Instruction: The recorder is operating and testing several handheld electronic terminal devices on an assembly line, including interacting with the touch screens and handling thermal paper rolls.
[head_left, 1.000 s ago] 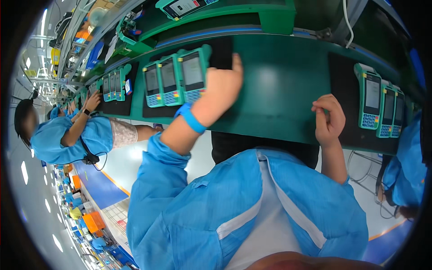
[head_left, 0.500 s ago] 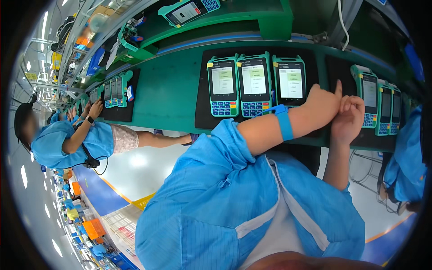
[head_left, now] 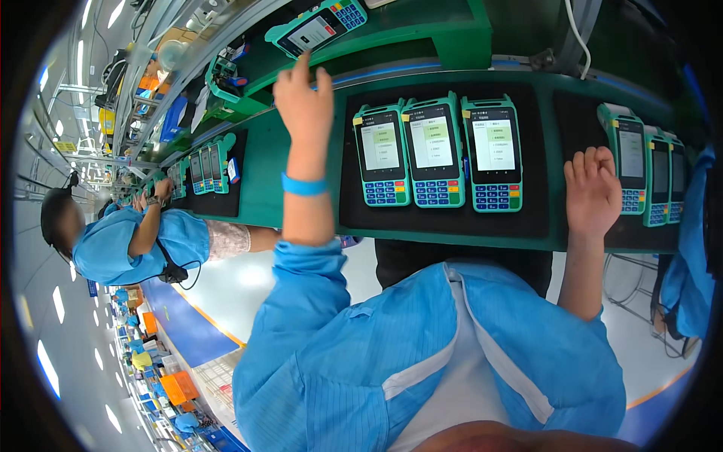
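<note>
My left hand reaches up and to the left, fingers stretched, a fingertip at the lower edge of the payment terminal on the raised green shelf. It holds nothing, and a blue band circles its wrist. My right hand is held near the table's front edge with fingers curled in and nothing seen in them. Between the hands, a left terminal, a middle terminal and a right terminal lie side by side, screens lit, on a black mat.
More terminals lie beyond my right hand on another dark mat. The green shelf rises behind the table, and a white cable hangs there. A co-worker in blue handles terminals at the far left; another blue sleeve shows at right.
My left hand has swung from beside my right hand, across the terminals, to the shelf terminal at upper left. My right hand stays near its place, its fingers still curled.
</note>
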Action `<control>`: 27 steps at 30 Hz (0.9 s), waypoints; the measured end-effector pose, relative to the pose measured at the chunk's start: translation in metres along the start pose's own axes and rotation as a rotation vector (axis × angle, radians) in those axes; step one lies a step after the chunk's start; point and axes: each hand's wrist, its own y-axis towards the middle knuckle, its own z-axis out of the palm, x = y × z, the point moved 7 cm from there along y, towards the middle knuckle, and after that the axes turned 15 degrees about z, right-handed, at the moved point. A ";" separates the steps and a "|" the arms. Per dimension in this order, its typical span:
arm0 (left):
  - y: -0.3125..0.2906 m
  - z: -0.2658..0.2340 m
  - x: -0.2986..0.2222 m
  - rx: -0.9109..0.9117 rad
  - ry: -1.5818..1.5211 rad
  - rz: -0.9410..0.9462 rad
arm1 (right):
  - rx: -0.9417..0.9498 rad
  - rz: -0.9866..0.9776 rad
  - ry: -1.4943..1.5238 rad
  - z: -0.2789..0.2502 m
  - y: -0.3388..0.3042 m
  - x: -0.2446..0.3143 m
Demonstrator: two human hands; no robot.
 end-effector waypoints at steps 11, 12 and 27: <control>0.068 0.033 0.086 -0.049 -0.101 0.272 | -0.006 -0.026 -0.147 0.002 0.000 -0.003; 0.069 0.033 0.088 -0.005 -0.101 0.289 | -0.011 -0.028 -0.147 0.003 0.001 -0.003; -0.118 -0.035 0.225 0.310 0.573 0.024 | 0.015 0.008 -0.214 0.011 0.007 -0.009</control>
